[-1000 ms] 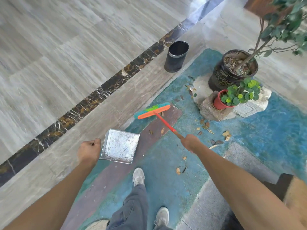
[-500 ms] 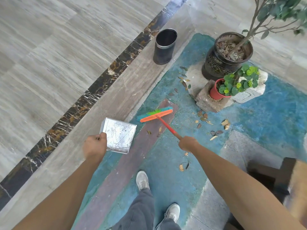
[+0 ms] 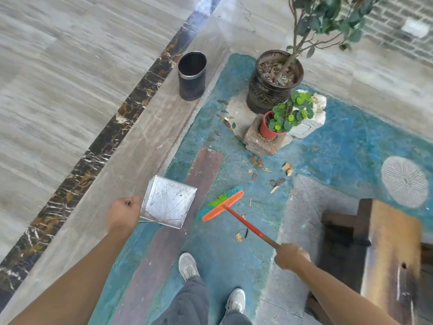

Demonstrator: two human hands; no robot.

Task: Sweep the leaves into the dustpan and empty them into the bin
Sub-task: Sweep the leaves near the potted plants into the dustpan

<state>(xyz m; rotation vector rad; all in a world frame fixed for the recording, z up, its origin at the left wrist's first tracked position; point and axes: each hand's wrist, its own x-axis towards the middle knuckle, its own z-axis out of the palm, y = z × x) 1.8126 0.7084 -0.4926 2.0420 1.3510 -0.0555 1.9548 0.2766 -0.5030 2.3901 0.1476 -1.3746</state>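
My left hand point(image 3: 123, 213) is closed on the handle of a square metal dustpan point(image 3: 167, 201), which has no leaves in it. A red-handled broom point(image 3: 222, 205) with an orange head and green-blue bristles is gripped by my right hand point(image 3: 290, 255); its head sits just right of the dustpan. Dry leaves point(image 3: 260, 164) lie scattered on the blue painted floor below the small pot, more leaves point(image 3: 225, 118) near the big pot, and two point(image 3: 241, 234) beside the broom stick. The black bin point(image 3: 192, 76) stands upright beyond the dustpan.
A large dark plant pot point(image 3: 273, 87) with a small tree and a red pot point(image 3: 268, 129) on a stone block stand at the upper right. A wooden bench point(image 3: 389, 254) is at the right. My feet point(image 3: 187, 266) are below the broom.
The broom head has been pulled back toward me and to the right, next to the dustpan. The view has shifted, with the bin and pots now higher and the dustpan still held.
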